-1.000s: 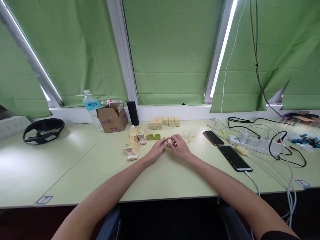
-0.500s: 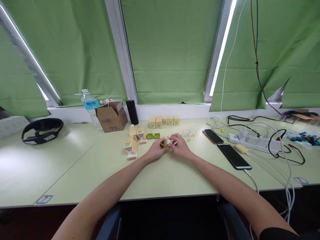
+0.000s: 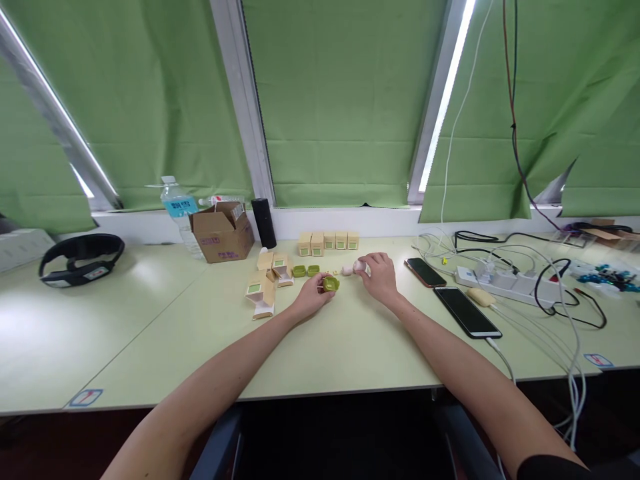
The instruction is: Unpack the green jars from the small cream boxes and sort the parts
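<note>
My left hand [image 3: 311, 298] is closed on a small green case [image 3: 331, 285], which is hollow and faces up. Between the fingertips of my right hand [image 3: 379, 277] is a small white rounded case [image 3: 359, 265], held just above the table. A second white piece [image 3: 347, 271] lies directly to its left. Tiny yellow bits [image 3: 335, 272] are scattered between the hands. Behind my left hand sit two green cases [image 3: 306, 271] side by side. The clear cups seen earlier are hidden behind my right hand.
Opened small cartons [image 3: 261, 293] lie left of my hands, and a row of closed ones [image 3: 329, 241] stands at the back. A brown cardboard box [image 3: 223, 233], bottle [image 3: 181, 213] and black cylinder [image 3: 263, 223] are back left. Phones [image 3: 467, 312] and a power strip [image 3: 515, 287] with cables lie right.
My hands have parted. The right one has moved right with the white case, away from the green case, which stays in my left hand.
</note>
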Motion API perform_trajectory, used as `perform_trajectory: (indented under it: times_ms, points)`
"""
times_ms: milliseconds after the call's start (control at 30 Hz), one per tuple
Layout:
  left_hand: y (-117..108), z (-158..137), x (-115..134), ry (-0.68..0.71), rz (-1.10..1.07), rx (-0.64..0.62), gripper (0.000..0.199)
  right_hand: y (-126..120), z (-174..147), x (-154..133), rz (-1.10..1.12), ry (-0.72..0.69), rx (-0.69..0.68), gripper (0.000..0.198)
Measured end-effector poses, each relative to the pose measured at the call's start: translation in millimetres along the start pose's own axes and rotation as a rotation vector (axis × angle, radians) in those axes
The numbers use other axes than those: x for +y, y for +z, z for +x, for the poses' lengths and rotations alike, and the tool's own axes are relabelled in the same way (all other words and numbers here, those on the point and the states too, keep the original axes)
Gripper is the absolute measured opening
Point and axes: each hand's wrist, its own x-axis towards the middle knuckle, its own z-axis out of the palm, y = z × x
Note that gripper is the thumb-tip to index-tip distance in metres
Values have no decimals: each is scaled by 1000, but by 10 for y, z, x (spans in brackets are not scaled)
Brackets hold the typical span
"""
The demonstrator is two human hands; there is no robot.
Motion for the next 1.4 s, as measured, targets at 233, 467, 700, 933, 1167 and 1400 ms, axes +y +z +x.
perform_trajectory:
  times_ms: [233,467,700,933,1167,1400]
  points:
    - [17,-11,0,35,13,4,45,177,-62,155,-122,-16,-86,21]
    - [16,-3,-6,33,10,2,46,223,-93,149,-127,10,-109,28]
    - [1,3,-9,52,-41,11,48,31,-55,-110,-63,-64,-88,37]
    - [6,-18,78,114,-162,18,48,48,-209,-484,288,-157,-261,50]
    - [-4,-103,186,58,-339,-102,55,88,-238,-511,374,-196,-275,40]
    - [-30,-64,156,57,-334,-68,58,53,-216,-525,413,-209,-200,30]
